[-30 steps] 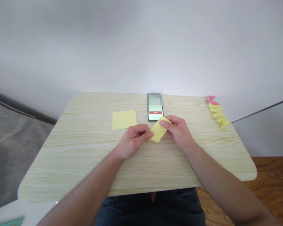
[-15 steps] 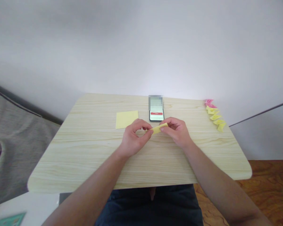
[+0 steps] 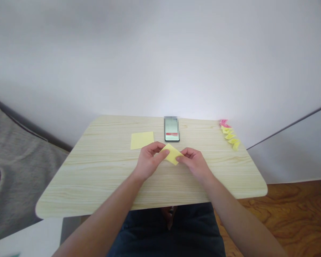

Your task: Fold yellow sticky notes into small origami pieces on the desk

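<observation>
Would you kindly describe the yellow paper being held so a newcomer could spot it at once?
Find the pale wood-grain table by the white wall. Near its middle, in front of the black smartphone, is the small four-cornered yellow paper. Unlike the flat yellow sheet lying to its left, it is held by the left hand and right hand.

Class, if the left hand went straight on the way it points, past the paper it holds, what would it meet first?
Beyond the yellow paper, the left hand would probably meet the phone first, though depth is unclear and it might pass above.
</observation>
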A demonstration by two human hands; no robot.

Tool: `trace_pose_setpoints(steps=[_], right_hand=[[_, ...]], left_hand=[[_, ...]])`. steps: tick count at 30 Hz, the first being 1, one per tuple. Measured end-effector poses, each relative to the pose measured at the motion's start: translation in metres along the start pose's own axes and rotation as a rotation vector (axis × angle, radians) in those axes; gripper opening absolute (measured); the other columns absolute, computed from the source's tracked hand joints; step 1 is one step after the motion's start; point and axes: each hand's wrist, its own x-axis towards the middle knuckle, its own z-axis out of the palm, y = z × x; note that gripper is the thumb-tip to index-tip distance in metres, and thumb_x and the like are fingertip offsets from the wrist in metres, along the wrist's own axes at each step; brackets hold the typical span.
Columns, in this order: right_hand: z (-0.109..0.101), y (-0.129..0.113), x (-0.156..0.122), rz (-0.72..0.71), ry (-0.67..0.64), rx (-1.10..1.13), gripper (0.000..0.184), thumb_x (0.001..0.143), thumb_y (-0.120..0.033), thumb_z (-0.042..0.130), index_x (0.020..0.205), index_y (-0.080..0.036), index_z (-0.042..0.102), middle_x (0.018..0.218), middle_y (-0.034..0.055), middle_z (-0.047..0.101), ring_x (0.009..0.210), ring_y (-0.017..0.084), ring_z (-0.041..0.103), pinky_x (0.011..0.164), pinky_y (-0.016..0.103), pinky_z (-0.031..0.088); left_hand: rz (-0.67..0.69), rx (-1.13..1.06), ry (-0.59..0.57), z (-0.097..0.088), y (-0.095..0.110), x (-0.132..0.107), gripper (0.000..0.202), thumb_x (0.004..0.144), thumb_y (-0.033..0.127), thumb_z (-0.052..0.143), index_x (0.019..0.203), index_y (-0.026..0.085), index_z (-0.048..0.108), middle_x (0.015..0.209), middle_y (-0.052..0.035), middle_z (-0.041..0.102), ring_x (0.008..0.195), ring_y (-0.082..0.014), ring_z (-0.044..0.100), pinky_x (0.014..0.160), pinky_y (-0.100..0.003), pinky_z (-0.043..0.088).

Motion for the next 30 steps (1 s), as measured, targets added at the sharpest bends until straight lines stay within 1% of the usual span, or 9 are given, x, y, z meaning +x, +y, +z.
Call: trace_pose_setpoints(steps=[4,6,10,12,18,20,23,27,30], right_hand=[[0.0,-0.003,-0.007,0.011,-0.11,-0.098,0.018,0.074,-0.032,0.081,0.082,-0.019,0.07,0.079,-0.001,0.071,0.069,0.013,0.061,0.067,0.026,0.046],[0.0,-0.008,-0.009,-0.006,-0.084,-0.067,0.02,0.077,-0.036,0.078,0.086,-0.019,0.071,0.079,-0.0001,0.071,0.069,0.013,0.061,0.067,0.026,0.047],[0.0,-0.017,-0.009,-0.052,-0.036,-0.117,0.024,0.083,-0.042,0.073,0.077,-0.018,0.071,0.067,0.0,0.066,0.063,0.013,0.057,0.061,0.027,0.045],[0.0,-0.021,-0.006,-0.095,-0.014,-0.133,0.024,0.084,-0.042,0.073,0.079,-0.019,0.071,0.069,0.0005,0.067,0.064,0.014,0.058,0.061,0.027,0.045],[0.002,-0.052,0.011,-0.257,0.083,-0.139,0.024,0.086,-0.044,0.073,0.084,-0.02,0.072,0.075,0.0032,0.073,0.069,0.017,0.065,0.065,0.03,0.052],[0.003,-0.072,0.016,-0.342,0.069,-0.122,0.022,0.088,-0.043,0.071,0.092,-0.021,0.072,0.079,0.0037,0.074,0.072,0.018,0.068,0.069,0.032,0.056],[0.003,-0.104,0.021,-0.542,0.022,-0.099,0.027,0.093,-0.035,0.066,0.119,-0.028,0.065,0.095,0.0035,0.076,0.08,0.019,0.071,0.08,0.038,0.059],[0.006,-0.136,0.03,-0.803,0.05,-0.389,0.02,0.091,-0.022,0.068,0.109,-0.029,0.074,0.104,0.0055,0.075,0.094,0.021,0.07,0.091,0.04,0.056],[0.009,-0.148,0.04,-0.934,0.031,-0.471,0.021,0.09,-0.017,0.068,0.104,-0.03,0.077,0.105,0.0049,0.075,0.097,0.021,0.07,0.091,0.039,0.057]], left_hand=[[-0.005,0.05,-0.026,0.006,0.005,-0.003,0.02,0.08,0.036,0.076,0.085,0.017,0.071,0.08,-0.0026,0.069,0.072,-0.0151,0.06,0.067,-0.026,0.046],[-0.026,0.062,-0.041,0.008,0.008,-0.002,0.021,0.08,0.036,0.075,0.085,0.017,0.071,0.078,-0.002,0.069,0.069,-0.0146,0.06,0.065,-0.026,0.046],[-0.069,-0.026,-0.033,0.008,0.014,0.003,0.023,0.077,0.036,0.079,0.085,0.016,0.071,0.075,-0.0005,0.068,0.065,-0.0133,0.059,0.062,-0.025,0.045],[-0.071,-0.081,-0.04,0.009,0.019,0.006,0.024,0.076,0.034,0.081,0.087,0.016,0.071,0.075,-0.0008,0.069,0.066,-0.0131,0.059,0.062,-0.024,0.046],[-0.045,-0.171,-0.094,0.01,0.048,0.028,0.03,0.076,0.038,0.082,0.093,0.014,0.074,0.088,-0.0075,0.075,0.077,-0.0202,0.067,0.07,-0.032,0.053],[-0.013,-0.18,-0.093,0.008,0.065,0.041,0.029,0.077,0.037,0.081,0.094,0.014,0.074,0.089,-0.0078,0.076,0.078,-0.021,0.068,0.071,-0.033,0.054],[0.031,-0.228,-0.079,0.001,0.094,0.061,0.024,0.076,0.033,0.081,0.09,0.016,0.075,0.082,-0.005,0.075,0.072,-0.0195,0.068,0.067,-0.032,0.054],[-0.003,-0.3,-0.173,-0.007,0.124,0.08,0.014,0.078,0.027,0.078,0.088,0.017,0.075,0.08,-0.0035,0.074,0.069,-0.0177,0.067,0.065,-0.03,0.054],[-0.053,-0.309,-0.221,-0.01,0.134,0.089,0.013,0.077,0.024,0.077,0.087,0.016,0.075,0.076,-0.0035,0.072,0.066,-0.0171,0.066,0.062,-0.029,0.052]])
